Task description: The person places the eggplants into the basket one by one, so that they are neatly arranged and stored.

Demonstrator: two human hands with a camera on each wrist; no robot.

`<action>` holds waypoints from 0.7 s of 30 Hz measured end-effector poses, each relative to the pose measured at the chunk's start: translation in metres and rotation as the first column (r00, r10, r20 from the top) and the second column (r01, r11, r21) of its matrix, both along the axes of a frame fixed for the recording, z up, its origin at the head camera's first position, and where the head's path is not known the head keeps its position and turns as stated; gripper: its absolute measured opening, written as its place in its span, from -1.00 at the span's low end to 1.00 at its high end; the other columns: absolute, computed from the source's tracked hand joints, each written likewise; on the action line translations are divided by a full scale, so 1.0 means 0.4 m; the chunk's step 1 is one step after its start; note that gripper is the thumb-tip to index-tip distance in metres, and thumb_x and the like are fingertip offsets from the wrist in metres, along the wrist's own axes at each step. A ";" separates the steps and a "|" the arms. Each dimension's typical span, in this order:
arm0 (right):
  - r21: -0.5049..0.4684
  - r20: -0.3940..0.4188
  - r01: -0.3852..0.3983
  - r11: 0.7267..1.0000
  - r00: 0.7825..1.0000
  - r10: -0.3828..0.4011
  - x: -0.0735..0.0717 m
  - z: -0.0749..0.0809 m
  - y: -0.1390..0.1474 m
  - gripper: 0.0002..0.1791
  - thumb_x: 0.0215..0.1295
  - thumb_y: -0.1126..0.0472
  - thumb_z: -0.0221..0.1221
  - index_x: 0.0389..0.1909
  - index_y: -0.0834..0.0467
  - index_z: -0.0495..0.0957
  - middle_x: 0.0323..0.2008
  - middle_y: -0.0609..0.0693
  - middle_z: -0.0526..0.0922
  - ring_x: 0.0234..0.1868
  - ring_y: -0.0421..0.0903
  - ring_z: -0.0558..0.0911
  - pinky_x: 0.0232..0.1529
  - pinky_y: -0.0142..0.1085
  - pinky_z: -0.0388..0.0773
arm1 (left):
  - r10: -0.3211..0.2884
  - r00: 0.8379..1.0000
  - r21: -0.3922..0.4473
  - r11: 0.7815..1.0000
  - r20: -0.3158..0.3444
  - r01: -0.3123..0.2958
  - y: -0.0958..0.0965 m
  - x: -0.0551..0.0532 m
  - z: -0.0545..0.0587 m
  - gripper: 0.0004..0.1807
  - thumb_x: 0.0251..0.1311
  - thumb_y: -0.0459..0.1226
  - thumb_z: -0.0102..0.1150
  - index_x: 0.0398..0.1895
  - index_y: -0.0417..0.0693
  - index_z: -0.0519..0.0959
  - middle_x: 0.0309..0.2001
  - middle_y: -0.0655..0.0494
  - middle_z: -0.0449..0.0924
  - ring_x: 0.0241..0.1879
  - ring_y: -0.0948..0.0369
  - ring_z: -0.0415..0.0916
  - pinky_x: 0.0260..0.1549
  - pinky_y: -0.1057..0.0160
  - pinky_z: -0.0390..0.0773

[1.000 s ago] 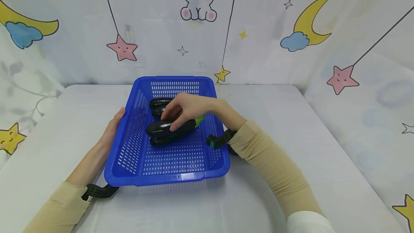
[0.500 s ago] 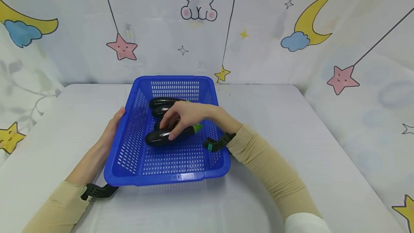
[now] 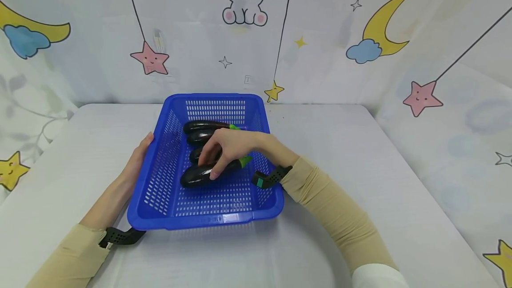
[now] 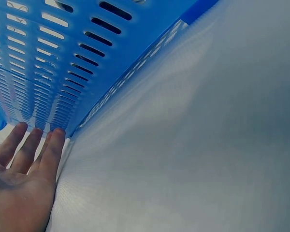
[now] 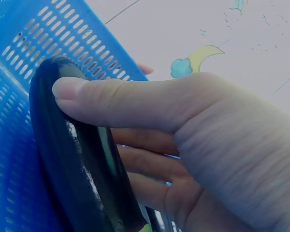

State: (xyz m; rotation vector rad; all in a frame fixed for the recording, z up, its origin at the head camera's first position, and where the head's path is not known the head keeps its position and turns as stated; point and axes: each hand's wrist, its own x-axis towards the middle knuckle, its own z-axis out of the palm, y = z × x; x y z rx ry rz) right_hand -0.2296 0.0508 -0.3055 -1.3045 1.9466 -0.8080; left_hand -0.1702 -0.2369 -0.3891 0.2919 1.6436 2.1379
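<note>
In the head view, a blue plastic basket [image 3: 200, 222] holds several shiny black eggplants. My right hand [image 3: 230, 146] reaches in over the right wall and grips the nearest eggplant [image 3: 196, 178], its green stem end pointing right. The right wrist view has the thumb [image 5: 70, 92] pressed on one side of that eggplant [image 5: 82, 164] and the fingers behind it. More eggplants [image 3: 206, 125] lie in the row beyond, partly covered by the hand. At the basket's left outer wall is my left hand [image 3: 138, 157]; in the left wrist view its straight fingers [image 4: 53, 150] rest against the slotted side.
The basket stands on a white-covered table [image 3: 328, 154]. Behind it hangs a pale curtain [image 3: 316, 70] printed with a rabbit, moons and stars. Both wrists wear black straps [image 3: 272, 177].
My right hand has come toward the near side of the basket with the eggplant. Another eggplant now shows behind the gripped one. The left hand and the basket have stayed put.
</note>
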 end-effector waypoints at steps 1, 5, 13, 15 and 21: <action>-0.001 0.005 0.002 1.000 1.000 -0.002 0.001 0.000 0.000 -0.58 0.04 0.12 0.53 -0.05 0.10 0.72 -0.15 -0.12 0.77 -0.11 -0.21 0.71 0.03 -0.34 0.60 | 0.000 1.000 0.001 1.000 -0.001 0.000 0.000 0.000 0.000 -0.11 0.42 0.30 -0.37 0.62 0.07 -0.28 0.25 0.08 0.32 0.09 0.19 0.48 -0.01 0.13 0.60; 0.027 0.013 0.010 1.000 1.000 -0.010 0.004 -0.005 -0.001 -0.60 0.05 0.14 0.53 -0.06 0.12 0.73 -0.16 -0.11 0.77 -0.12 -0.22 0.72 0.02 -0.35 0.61 | -0.005 1.000 0.013 1.000 -0.011 0.005 0.000 0.001 0.001 -0.11 0.43 0.28 -0.37 0.62 0.06 -0.29 0.26 0.09 0.33 0.09 0.20 0.49 -0.02 0.13 0.61; 0.093 0.002 0.028 0.995 1.000 -0.028 0.002 -0.023 -0.002 -0.62 0.05 0.20 0.53 -0.07 0.12 0.72 -0.14 -0.09 0.77 -0.12 -0.24 0.72 0.01 -0.39 0.61 | 0.001 1.000 0.008 1.000 -0.009 -0.001 0.000 0.002 0.003 -0.10 0.43 0.28 -0.38 0.62 0.05 -0.31 0.28 0.09 0.30 0.11 0.21 0.48 0.00 0.16 0.60; 0.088 0.003 0.026 0.996 1.000 -0.027 0.002 -0.025 -0.003 -0.61 0.05 0.21 0.53 -0.06 0.13 0.71 -0.12 -0.09 0.76 -0.10 -0.24 0.72 0.02 -0.39 0.60 | 0.004 1.000 -0.002 1.000 -0.008 -0.004 -0.001 0.002 0.003 -0.10 0.42 0.29 -0.38 0.62 0.06 -0.32 0.28 0.08 0.27 0.12 0.21 0.47 0.01 0.16 0.59; 0.102 0.018 0.014 0.995 1.000 -0.016 0.002 -0.032 -0.002 -0.59 0.06 0.22 0.52 -0.04 0.14 0.70 -0.10 -0.07 0.76 -0.05 -0.21 0.72 0.05 -0.38 0.59 | 0.006 1.000 -0.003 1.000 -0.006 -0.006 0.000 0.001 0.002 -0.08 0.41 0.30 -0.36 0.62 0.05 -0.32 0.29 0.05 0.25 0.12 0.19 0.46 0.01 0.13 0.60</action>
